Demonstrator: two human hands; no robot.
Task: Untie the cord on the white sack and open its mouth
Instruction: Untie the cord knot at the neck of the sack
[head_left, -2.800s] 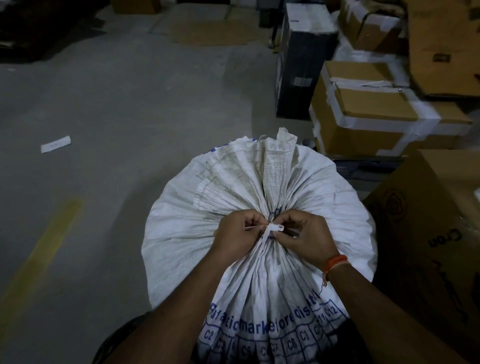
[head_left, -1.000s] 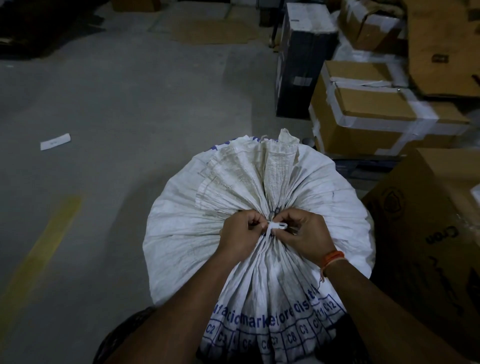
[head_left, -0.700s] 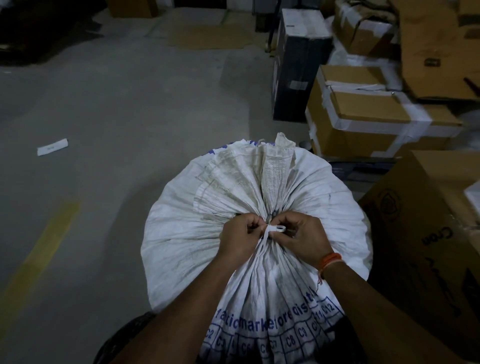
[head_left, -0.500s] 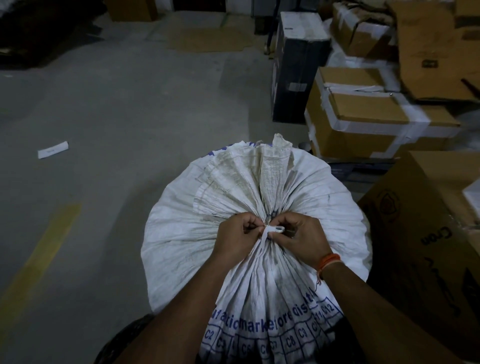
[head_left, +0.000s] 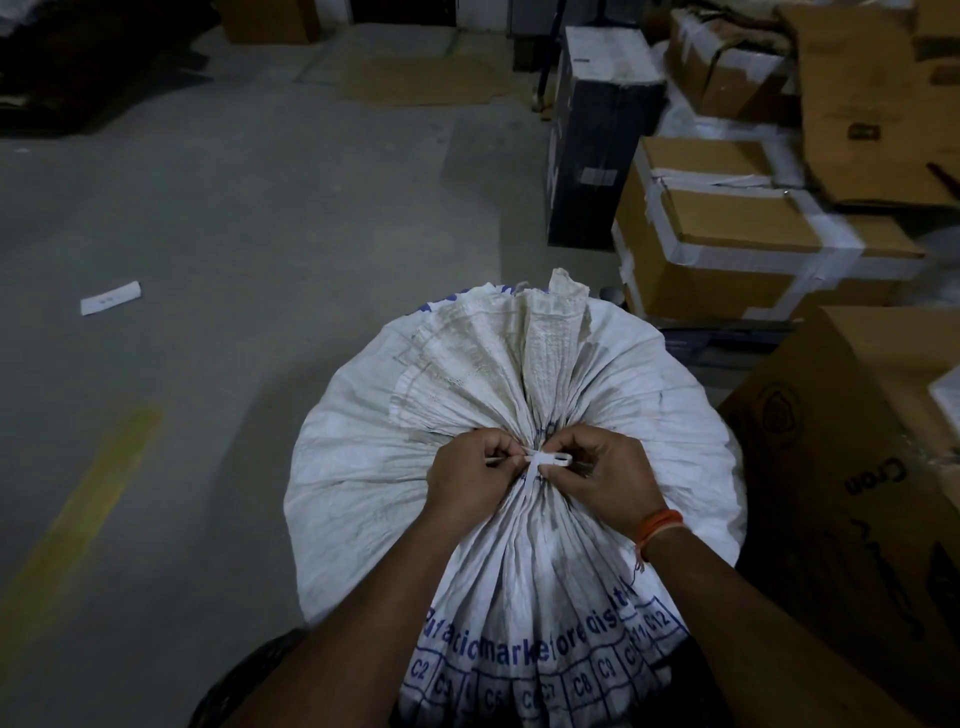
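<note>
1. Centrally, the left hand (head_left: 470, 480) and right hand (head_left: 605, 480) meet at the gathered neck of the white sack (head_left: 519, 415), each grip narrow, fingertips pinching the cord (head_left: 545, 461).
2. The cord is a flat white strip; a small loop of it lies toward the right hand, a thin end pokes out by the left, and a tail hangs down between them.
3. The neck is still tied, with pleats fanning out from the knot on every side.
4. The sack is coarse woven plastic, round and full, and stands on the concrete floor (head_left: 234, 234) directly before the person; its frayed, greyed mouth flap spreads on the far side of the knot.
5. Blue lettering and a grid of boxes marked with C-numbers run across its near side.
6. An orange thread band (head_left: 658, 524) circles the right wrist.
7. Taped cardboard boxes (head_left: 727, 234) are stacked to the right, and a paper slip (head_left: 110, 298) lies on the floor at left.
</note>
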